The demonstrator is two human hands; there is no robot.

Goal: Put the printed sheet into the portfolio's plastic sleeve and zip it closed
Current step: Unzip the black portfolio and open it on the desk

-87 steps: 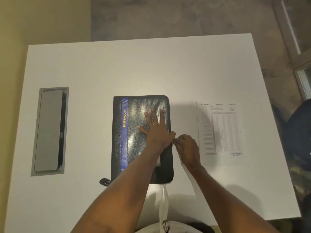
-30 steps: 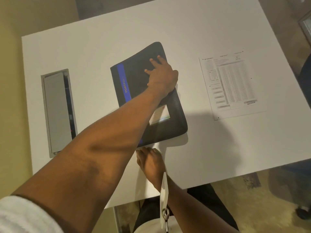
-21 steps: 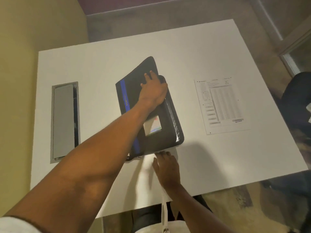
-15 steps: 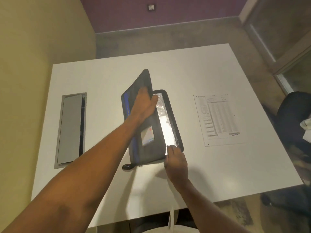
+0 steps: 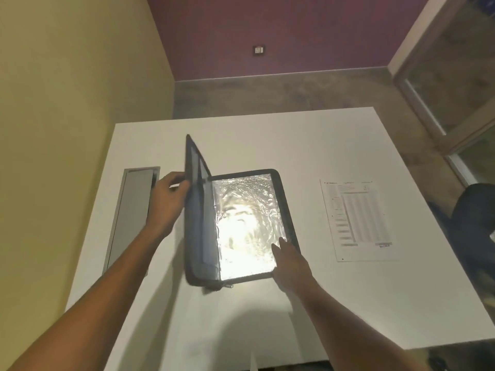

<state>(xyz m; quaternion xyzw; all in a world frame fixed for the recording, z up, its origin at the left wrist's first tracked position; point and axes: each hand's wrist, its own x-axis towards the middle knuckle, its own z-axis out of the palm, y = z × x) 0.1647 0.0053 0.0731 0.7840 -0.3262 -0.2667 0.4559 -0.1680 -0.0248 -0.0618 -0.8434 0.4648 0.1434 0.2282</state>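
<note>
The black portfolio [image 5: 285, 199] lies half open in the middle of the white table [image 5: 267, 140]. Its front cover [image 5: 195, 188] stands nearly upright, and my left hand [image 5: 167, 203] grips the cover's outer edge from the left. Inside, a shiny crinkled plastic sleeve [image 5: 245, 223] lies flat and glares with reflected light. My right hand [image 5: 290, 261] rests with straight fingers on the sleeve's lower right corner and the portfolio's rim. The printed sheet [image 5: 357, 218] lies flat on the table to the right of the portfolio, apart from both hands.
A grey recessed cable hatch [image 5: 131, 215] is set into the table at the left. A yellow wall runs close along the left side. A dark chair [image 5: 474, 223] stands off the table's right edge.
My left hand has swung the cover up from flat to nearly upright, exposing the plastic sleeve. My right hand moved from the portfolio's near edge onto the sleeve's lower right corner.
</note>
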